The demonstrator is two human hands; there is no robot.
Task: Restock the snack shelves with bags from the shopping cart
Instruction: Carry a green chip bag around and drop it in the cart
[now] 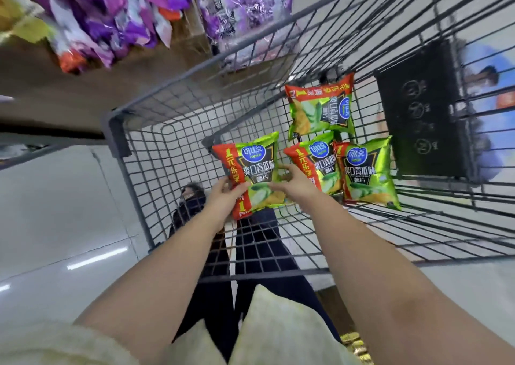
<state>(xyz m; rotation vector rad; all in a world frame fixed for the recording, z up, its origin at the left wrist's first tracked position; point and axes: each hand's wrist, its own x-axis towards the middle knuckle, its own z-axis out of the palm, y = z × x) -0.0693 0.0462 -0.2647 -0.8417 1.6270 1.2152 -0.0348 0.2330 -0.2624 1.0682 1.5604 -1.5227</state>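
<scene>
A green and red chip bag (pixel 252 164) is held up inside the wire shopping cart (pixel 167 153). My left hand (pixel 224 197) grips its lower left edge and my right hand (pixel 294 185) grips its right side. Three more bags of the same kind lie on the cart's floor: one at the back (pixel 320 108), one in the middle (pixel 320 164) and one to the right (pixel 366 172). The two front bags overlap. Purple snack bags (pixel 111 16) hang on the shelf at the upper left.
A dark panel (pixel 420 114) is fixed to the cart's far wall. The wooden shelf edge (pixel 41 80) runs along the left. Pale floor tiles (pixel 55 211) lie left of the cart. My dark trousers (pixel 259 247) show through the cart's mesh.
</scene>
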